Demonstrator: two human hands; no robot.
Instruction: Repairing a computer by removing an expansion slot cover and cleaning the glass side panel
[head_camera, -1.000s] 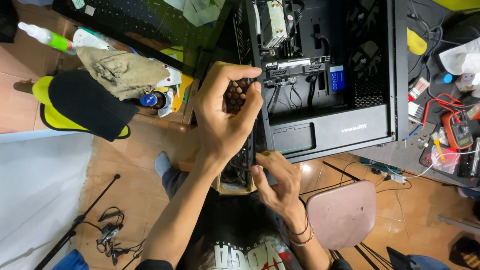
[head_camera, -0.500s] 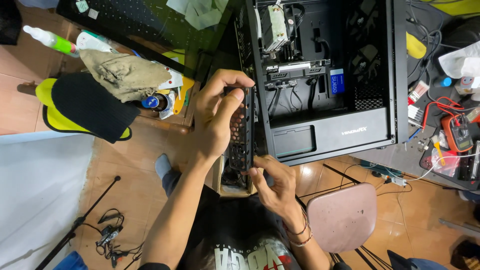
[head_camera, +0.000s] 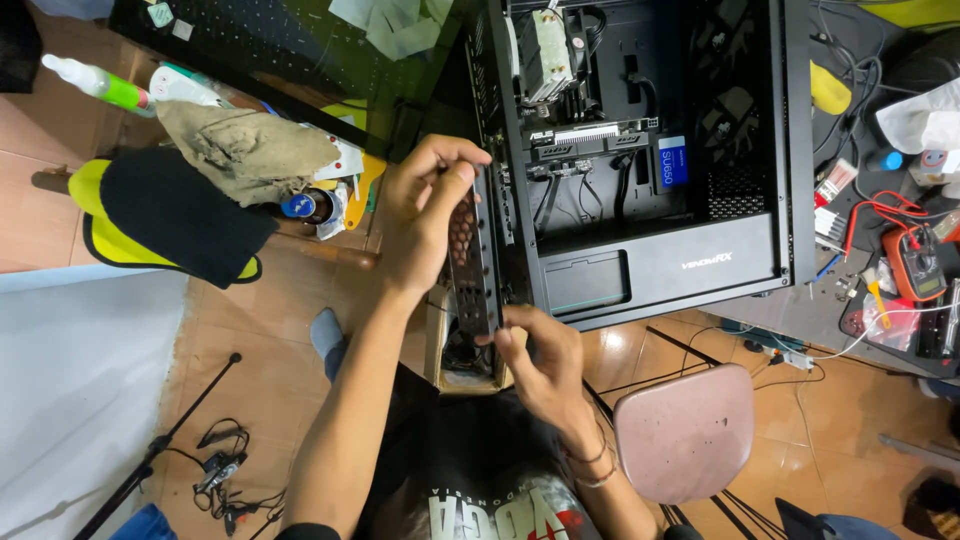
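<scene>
A narrow black metal panel (head_camera: 477, 262) with round holes stands on edge just beside the left wall of the open black computer case (head_camera: 650, 150), running down toward the case's near corner. The left hand (head_camera: 428, 215) curls over the panel's upper end, thumb on one side and fingers pressed together over the top edge, gripping it. The right hand (head_camera: 535, 355) sits below the case's near corner, its fingertips pinching the panel's lower end. Under that end, an open cardboard box (head_camera: 465, 360) rests on the floor.

Inside the case are a cooler (head_camera: 545, 45) near the top and loose black cables (head_camera: 570, 195) under the board. Left of the case lie a crumpled tan cloth (head_camera: 245, 150), a black and yellow cushion (head_camera: 165, 220) and a green spray bottle (head_camera: 95, 82). Right of the case, on a dark surface (head_camera: 860, 290), sits an orange meter (head_camera: 912, 262) with red leads. A pink stool (head_camera: 685, 430) stands below the case.
</scene>
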